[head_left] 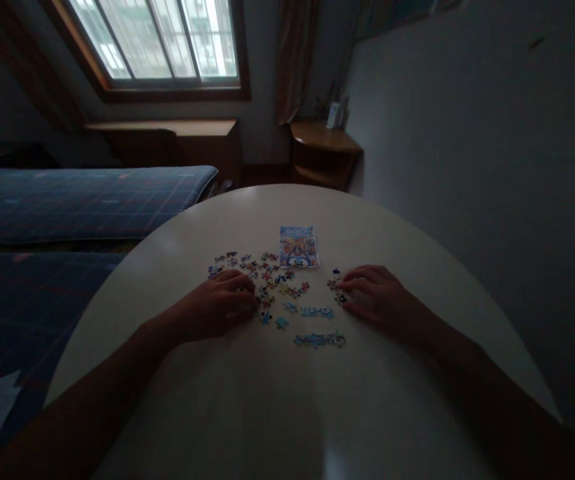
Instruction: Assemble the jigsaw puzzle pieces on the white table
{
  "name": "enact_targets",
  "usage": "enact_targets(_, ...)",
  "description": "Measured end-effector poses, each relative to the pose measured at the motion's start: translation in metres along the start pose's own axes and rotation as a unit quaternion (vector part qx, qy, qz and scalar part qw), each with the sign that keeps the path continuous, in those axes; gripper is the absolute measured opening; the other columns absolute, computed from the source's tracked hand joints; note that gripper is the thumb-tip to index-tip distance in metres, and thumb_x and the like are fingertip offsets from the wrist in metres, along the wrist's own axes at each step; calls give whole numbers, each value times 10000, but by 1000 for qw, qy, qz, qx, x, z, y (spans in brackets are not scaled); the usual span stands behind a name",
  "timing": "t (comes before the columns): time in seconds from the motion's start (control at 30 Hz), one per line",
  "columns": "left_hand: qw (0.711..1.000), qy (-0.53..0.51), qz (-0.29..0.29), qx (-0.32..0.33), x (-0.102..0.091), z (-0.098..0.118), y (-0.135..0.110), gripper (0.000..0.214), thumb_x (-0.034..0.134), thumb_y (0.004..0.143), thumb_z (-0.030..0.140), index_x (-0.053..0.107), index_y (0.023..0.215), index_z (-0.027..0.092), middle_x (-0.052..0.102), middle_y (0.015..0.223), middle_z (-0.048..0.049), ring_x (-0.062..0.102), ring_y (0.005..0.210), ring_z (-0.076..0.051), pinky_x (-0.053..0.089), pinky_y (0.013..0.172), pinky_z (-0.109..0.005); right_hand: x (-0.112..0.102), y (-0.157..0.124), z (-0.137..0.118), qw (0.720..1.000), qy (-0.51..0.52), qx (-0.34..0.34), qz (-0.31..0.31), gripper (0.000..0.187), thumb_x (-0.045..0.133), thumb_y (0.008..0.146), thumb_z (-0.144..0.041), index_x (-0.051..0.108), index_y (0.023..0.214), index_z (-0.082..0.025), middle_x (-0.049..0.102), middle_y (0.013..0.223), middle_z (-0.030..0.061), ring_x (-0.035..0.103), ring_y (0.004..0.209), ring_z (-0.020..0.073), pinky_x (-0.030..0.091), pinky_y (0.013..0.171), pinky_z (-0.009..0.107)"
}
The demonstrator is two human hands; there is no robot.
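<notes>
Several small jigsaw pieces (267,273) lie scattered on a round white table (287,400). A printed picture card (298,247) lies just beyond them. My left hand (222,307) rests palm down on the left side of the scatter, fingers curled over pieces; what it holds is hidden. My right hand (374,293) lies to the right, fingertips pressed together on a few pieces (336,283). Two short joined strips (320,340) of blue pieces lie between my hands, nearer to me.
A bed with a dark checked cover (77,200) runs along the left. A wooden corner shelf (324,143) and a window (157,40) are at the back. A grey wall (492,167) stands close on the right. The room is dim.
</notes>
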State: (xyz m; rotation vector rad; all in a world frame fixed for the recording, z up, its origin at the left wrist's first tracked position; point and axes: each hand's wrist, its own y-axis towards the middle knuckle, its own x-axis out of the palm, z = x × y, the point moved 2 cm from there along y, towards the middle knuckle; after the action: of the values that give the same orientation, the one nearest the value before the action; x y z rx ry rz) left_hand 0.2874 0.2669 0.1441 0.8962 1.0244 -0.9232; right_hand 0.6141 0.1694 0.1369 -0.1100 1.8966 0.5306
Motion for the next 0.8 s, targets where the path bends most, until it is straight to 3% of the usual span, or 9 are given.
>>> enact_targets(0.43,997,-68,-28,-18,5,7,0,56,549,951,244,583,974,205,553,1179,-81,468,1141,-217,418,969,-352,4,3,-17,999,33,-30,-4,252,664,870,-268,672,1120,-243,668,1143,87,559,1148,246,446,989,454)
enact_targets(0.67,997,-74,-27,-14,0,12,2,102,502,940,180,577,873,199,644,956,-58,550,1036,-205,464,917,-348,5,4,-22,998,55,-30,-1,255,672,859,-272,680,1113,-250,666,1142,87,560,1146,252,446,992,472)
enact_targets(0.8,996,-84,16,-27,0,13,4,121,536,938,232,625,861,203,665,936,-59,595,965,-194,498,831,-316,7,4,-21,998,61,-35,-4,270,675,859,-276,680,1128,-256,669,1141,83,562,1151,245,446,991,462)
